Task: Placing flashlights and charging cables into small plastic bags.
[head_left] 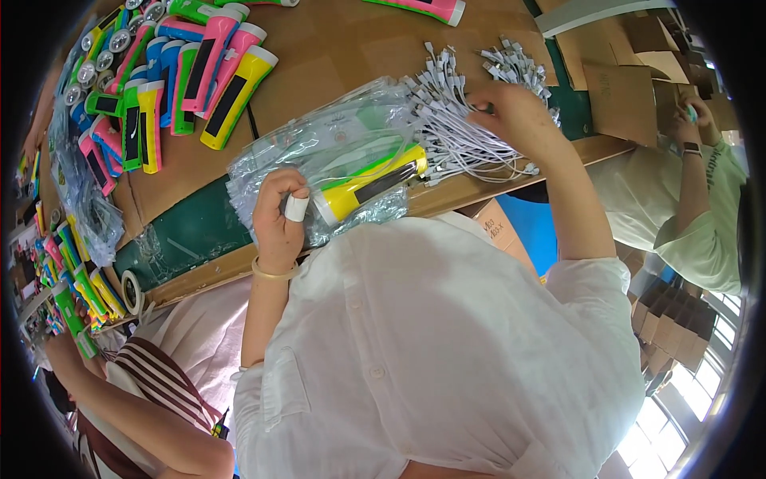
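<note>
A yellow and green flashlight (371, 185) with a dark panel lies on clear plastic bags (319, 136) in front of me. My left hand (279, 215) is closed beside its pale end, at the edge of the bags; a white wrap covers one digit. Whatever its curled fingers hold is hidden. To the right, my right hand (511, 116) reaches over a heap of white USB cables (459, 132), its fingers pinched on a cable there. The exact grip is partly hidden by the hand.
Many coloured flashlights (211, 72) are piled at the far left on brown cardboard (335, 48). A tape roll (132, 292) sits by the table's near edge. Co-workers' arms show at left (136, 407) and right (694, 176). Cardboard boxes (618, 100) stand at the right.
</note>
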Motion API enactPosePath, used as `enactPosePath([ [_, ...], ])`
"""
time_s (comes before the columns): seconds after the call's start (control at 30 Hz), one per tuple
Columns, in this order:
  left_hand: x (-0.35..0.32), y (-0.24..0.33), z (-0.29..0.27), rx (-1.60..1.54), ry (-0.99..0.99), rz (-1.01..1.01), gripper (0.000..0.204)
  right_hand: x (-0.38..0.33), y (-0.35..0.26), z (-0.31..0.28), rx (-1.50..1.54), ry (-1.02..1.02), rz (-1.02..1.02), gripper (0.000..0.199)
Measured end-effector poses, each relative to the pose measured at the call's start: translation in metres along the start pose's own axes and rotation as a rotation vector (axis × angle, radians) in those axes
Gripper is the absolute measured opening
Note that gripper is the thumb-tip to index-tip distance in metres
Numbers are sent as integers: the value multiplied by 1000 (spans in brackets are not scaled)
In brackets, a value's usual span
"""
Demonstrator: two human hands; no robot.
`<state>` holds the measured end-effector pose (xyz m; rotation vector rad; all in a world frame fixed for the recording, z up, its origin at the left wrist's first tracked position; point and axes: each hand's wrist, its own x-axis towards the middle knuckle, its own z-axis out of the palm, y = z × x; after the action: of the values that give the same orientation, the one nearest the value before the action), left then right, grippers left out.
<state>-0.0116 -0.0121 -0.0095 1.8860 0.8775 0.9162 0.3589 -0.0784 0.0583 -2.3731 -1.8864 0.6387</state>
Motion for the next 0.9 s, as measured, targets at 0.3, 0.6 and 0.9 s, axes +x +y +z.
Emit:
enactPosePath([
  [0.3,12,6,-5,23,-79,180,13,-19,41,8,51,31,113,15],
  [0.6,7,7,-1,10,-113,140,17,-29,12,-86,1042,321,-291,16],
  [0.9,3,9,-4,-2,-78,108,17,1,-46,-19,1196,-176,-456,13],
])
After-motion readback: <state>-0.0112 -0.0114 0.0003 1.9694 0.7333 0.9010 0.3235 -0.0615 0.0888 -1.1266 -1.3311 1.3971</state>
